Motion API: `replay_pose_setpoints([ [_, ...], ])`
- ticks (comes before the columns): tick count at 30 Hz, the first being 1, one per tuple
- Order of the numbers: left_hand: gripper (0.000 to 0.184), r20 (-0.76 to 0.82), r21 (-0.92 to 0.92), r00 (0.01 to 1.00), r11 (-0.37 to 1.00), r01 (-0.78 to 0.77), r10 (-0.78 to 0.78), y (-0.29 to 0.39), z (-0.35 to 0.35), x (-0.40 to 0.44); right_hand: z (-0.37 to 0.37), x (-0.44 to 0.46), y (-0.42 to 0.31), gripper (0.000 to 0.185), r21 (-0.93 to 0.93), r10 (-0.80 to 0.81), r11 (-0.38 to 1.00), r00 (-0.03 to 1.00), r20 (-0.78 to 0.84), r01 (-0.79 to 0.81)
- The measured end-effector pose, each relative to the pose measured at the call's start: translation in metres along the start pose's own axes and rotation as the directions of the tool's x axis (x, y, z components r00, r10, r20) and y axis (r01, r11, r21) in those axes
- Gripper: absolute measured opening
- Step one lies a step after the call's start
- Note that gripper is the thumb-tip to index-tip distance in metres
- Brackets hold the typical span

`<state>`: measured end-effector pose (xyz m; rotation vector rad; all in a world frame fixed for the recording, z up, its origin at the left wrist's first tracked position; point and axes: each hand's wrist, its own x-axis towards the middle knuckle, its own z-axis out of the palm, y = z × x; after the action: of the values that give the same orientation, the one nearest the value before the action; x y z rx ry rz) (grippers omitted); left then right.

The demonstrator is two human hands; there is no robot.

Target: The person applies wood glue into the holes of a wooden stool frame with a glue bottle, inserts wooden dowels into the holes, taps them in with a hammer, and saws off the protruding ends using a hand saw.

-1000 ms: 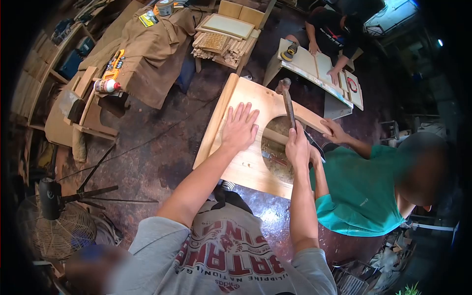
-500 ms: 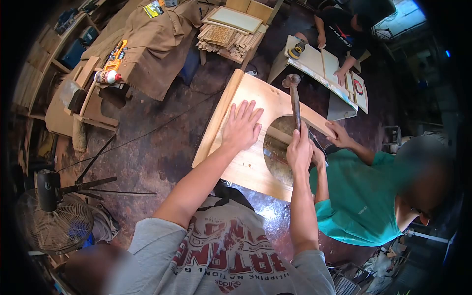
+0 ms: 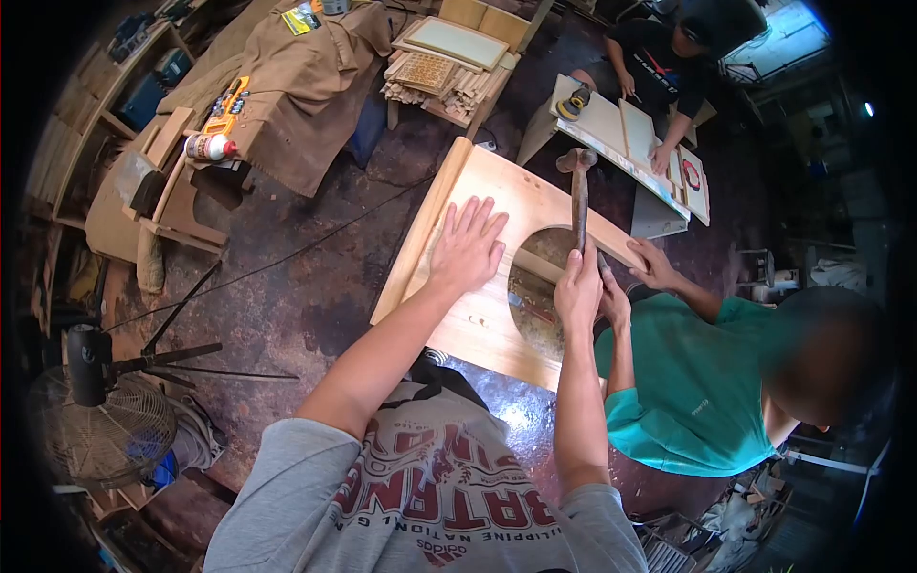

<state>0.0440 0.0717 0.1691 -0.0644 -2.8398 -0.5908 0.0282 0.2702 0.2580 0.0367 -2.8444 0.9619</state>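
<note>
A pale wooden panel [image 3: 478, 329] with a large round cut-out lies in front of me, edged by a wooden strip [image 3: 425, 227] on its left side. My left hand [image 3: 468, 246] rests flat on the panel, fingers spread, left of the hole. In my right hand [image 3: 579, 291] is a hammer [image 3: 580, 196], gripped by its handle with the head pointing up and away. That hand is over the right edge of the hole. A co-worker in a green shirt [image 3: 683, 382] has one hand [image 3: 657, 265] on the panel's right edge and the other close beside my right hand.
Another person [image 3: 659, 57] works at a white board [image 3: 611, 129] with a yellow sander [image 3: 573, 102] on it. Stacked wood pieces [image 3: 444, 72] stand at the back. A cloth-covered table [image 3: 287, 105] is at the left, with a standing fan [image 3: 105, 420] nearer me.
The hammer and my right hand have shifted only slightly. The green-shirted co-worker's head has moved, and the far person's head has lifted. My left hand stays on the panel.
</note>
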Motion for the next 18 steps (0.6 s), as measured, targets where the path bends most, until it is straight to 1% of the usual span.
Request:
replay_pose_setpoints([
  [2, 0.056, 0.002, -0.011, 1.0, 1.0, 0.0, 0.0, 0.0, 0.0, -0.001, 0.004, -0.004, -0.002, 0.042, -0.093, 0.1, 0.991, 0.991, 0.084, -0.092],
  [3, 0.056, -0.003, 0.003, 1.0, 1.0, 0.0, 0.0, 0.001, 0.001, -0.001, 0.005, -0.001, 0.003, 0.042, -0.157, 0.14, 0.981, 0.975, 0.171, -0.113],
  [4, 0.056, -0.008, 0.018, 1.0, 1.0, -0.004, 0.004, 0.001, 0.001, 0.0, 0.002, 0.001, 0.006, 0.042, -0.156, 0.141, 0.981, 0.976, 0.166, -0.115],
  [6, 0.056, -0.005, 0.011, 1.0, 1.0, -0.004, 0.004, 0.001, 0.0, 0.0, -0.002, 0.007, 0.006, 0.043, -0.111, 0.079, 0.992, 0.989, 0.126, -0.065],
  [7, 0.057, 0.004, 0.0, 1.0, 1.0, 0.001, -0.001, 0.001, 0.0, -0.001, -0.001, 0.004, 0.005, 0.043, -0.112, 0.078, 0.992, 0.989, 0.126, -0.063],
  [9, 0.057, -0.003, -0.003, 1.0, 1.0, 0.002, -0.002, 0.0, 0.001, 0.0, 0.0, -0.006, -0.002, 0.043, 0.045, 0.01, 0.999, 1.0, -0.021, -0.009],
  [10, 0.057, -0.005, -0.005, 1.0, 1.0, -0.005, 0.005, 0.0, 0.0, -0.001, 0.002, -0.007, -0.004, 0.043, 0.046, 0.011, 0.999, 1.0, -0.02, -0.01],
  [12, 0.057, -0.009, 0.009, 1.0, 1.0, -0.01, 0.01, -0.001, 0.002, -0.001, 0.003, -0.006, -0.006, 0.043, -0.123, 0.138, 0.985, 0.985, 0.107, -0.125],
  [13, 0.056, -0.016, 0.02, 1.0, 1.0, -0.012, 0.012, 0.0, 0.002, -0.001, 0.001, -0.001, -0.004, 0.043, -0.122, 0.139, 0.984, 0.985, 0.103, -0.126],
  [15, 0.057, -0.005, 0.014, 1.0, 1.0, -0.013, 0.013, 0.003, -0.001, -0.003, -0.004, 0.01, 0.0, 0.043, -0.135, 0.095, 0.988, 0.981, 0.17, -0.073],
  [16, 0.057, 0.005, 0.01, 1.0, 1.0, -0.004, 0.004, 0.002, -0.003, -0.002, -0.001, 0.007, 0.0, 0.043, -0.133, 0.09, 0.989, 0.981, 0.169, -0.068],
  [18, 0.057, -0.01, 0.007, 1.0, 1.0, -0.005, 0.005, 0.0, -0.002, 0.0, 0.005, -0.005, 0.001, 0.043, 0.001, 0.058, 0.998, 0.997, 0.058, -0.058],
])
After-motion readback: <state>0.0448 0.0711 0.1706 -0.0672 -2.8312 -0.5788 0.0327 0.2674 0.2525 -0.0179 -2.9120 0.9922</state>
